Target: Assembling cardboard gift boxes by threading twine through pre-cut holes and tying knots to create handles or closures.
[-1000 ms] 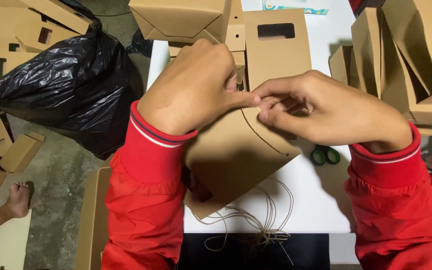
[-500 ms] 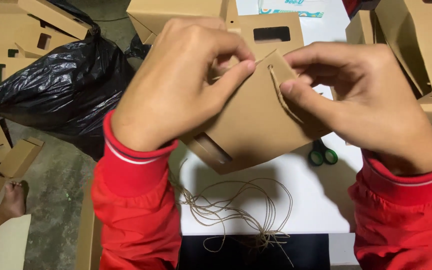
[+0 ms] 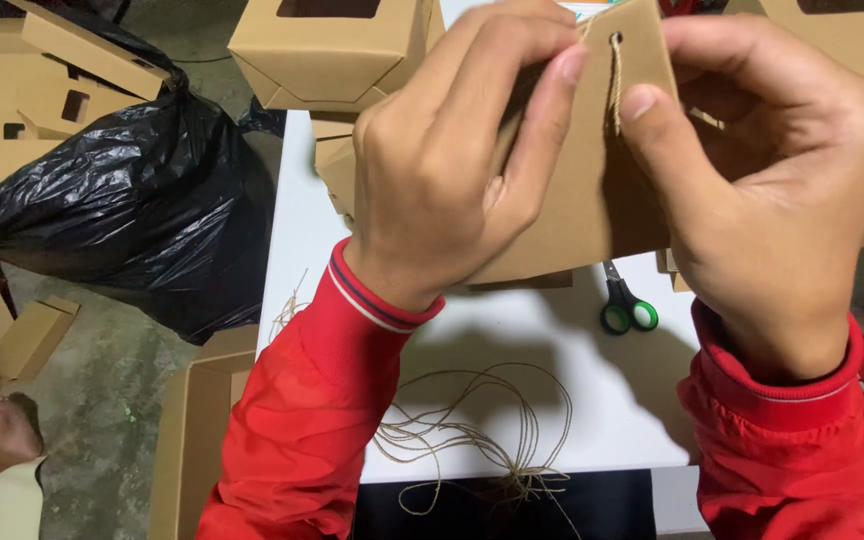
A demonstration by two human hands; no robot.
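Far left on floor: black plastic bag [image 3: 122, 210]. L hand [image 3: 452, 160] raised above white tabletop [image 3: 352, 290], wrist bent, grip pinched on top edge of brown cardboard box [image 3: 592, 200]. Box held up between both hands, w/ twine [image 3: 614, 85] threaded thru a hole. R hand [image 3: 762, 170] curled, grip clamped on box, thumb just beside twine. Loose twine bundle [image 3: 482, 430] near; scissors [image 3: 627, 305] below box.

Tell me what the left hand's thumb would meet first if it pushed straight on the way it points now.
The left hand has its thumb aimed up and right across the brown cardboard box. It would probably meet the twine hanging from the punched hole first, then the right hand thumb, though depth is unclear.
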